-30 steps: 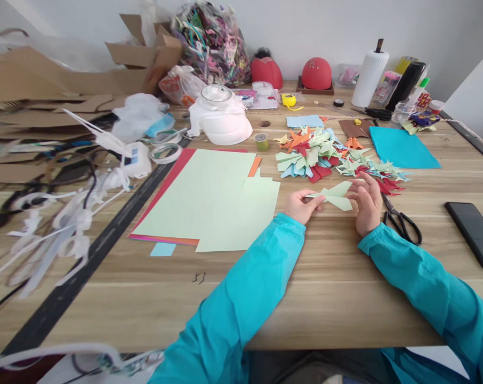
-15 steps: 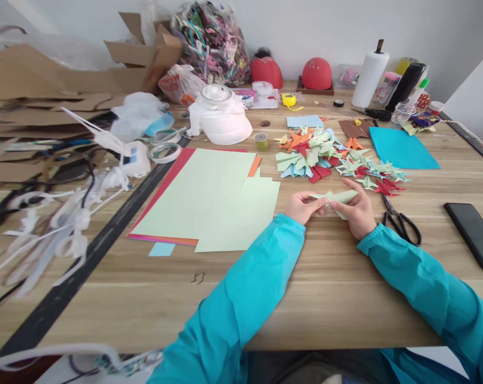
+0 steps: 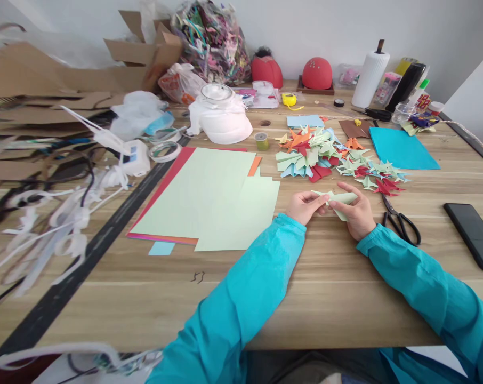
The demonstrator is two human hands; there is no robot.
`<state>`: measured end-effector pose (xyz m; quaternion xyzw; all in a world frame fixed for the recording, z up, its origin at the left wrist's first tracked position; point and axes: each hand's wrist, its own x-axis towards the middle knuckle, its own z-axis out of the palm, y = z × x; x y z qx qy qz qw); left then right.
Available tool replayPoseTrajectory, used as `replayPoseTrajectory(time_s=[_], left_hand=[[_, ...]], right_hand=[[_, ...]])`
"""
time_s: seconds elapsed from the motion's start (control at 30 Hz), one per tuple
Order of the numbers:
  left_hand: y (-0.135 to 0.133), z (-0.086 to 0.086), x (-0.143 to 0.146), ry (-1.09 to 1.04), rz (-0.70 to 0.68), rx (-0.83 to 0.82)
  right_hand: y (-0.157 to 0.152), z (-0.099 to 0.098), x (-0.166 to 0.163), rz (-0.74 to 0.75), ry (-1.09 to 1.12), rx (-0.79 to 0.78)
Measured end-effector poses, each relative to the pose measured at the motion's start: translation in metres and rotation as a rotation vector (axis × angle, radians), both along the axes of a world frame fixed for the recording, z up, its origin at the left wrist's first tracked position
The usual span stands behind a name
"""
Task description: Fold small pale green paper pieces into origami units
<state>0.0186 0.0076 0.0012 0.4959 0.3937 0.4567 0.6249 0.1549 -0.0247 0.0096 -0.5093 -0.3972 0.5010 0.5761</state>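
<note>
Wood-grain table (image 3: 325, 298): surface runs between turquoise fabric sleeves (image 3: 255, 285) to near edge.
Flat pale-green paper sheets (image 3: 201, 197): right edge near left hand (image 3: 304, 207).
Multicoloured folded-paper pile (image 3: 315, 143): just beyond right hand (image 3: 360, 216).
Hands: both pinching.
Small folded pale-green paper (image 3: 346, 198): gripped between them.

Head view: from above, forward-down across table (image 3: 325, 298).

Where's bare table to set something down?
Free: table between left sleeve and right sleeve; between scissors and phone; front-left, bordered by black strip, sheets and left sleeve. Crowded: clutter left of the strip; left hand and right hand holding folded paper, paper pile beyond.
</note>
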Motion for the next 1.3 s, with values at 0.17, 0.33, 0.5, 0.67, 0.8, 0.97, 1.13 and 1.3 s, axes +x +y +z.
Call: replayPoseTrajectory(time_s=[0.17,0.33,0.5,0.67,0.8,0.97,1.13,1.3], left_hand=[[-0.003,0.003,0.002,-0.001,-0.01,0.004],[-0.001,0.003,0.001,0.029,-0.026,0.04],[0.002,-0.001,-0.001,0.021,-0.02,0.044],[0.005,-0.01,-0.001,0.046,-0.144,0.038],[0.006,-0.012,-0.001,0.063,-0.193,0.058],[0.005,-0.009,-0.002,0.116,-0.224,0.087],[0.004,-0.007,-0.002,0.12,-0.227,0.093],[0.003,-0.006,-0.001,0.14,-0.169,0.084]], right_hand=[[-0.001,-0.001,-0.001,-0.045,-0.043,0.023],[-0.001,-0.003,0.0,-0.039,-0.015,0.039],[0.005,-0.001,0.005,-0.017,0.147,-0.012],[0.012,0.002,0.016,0.085,0.14,-0.111],[0.014,0.004,0.023,0.332,0.046,-0.177],[0.014,0.001,0.026,0.462,-0.134,-0.168],[0.015,-0.006,0.026,0.408,-0.174,-0.11],[0.014,-0.006,0.025,0.395,-0.141,-0.107]])
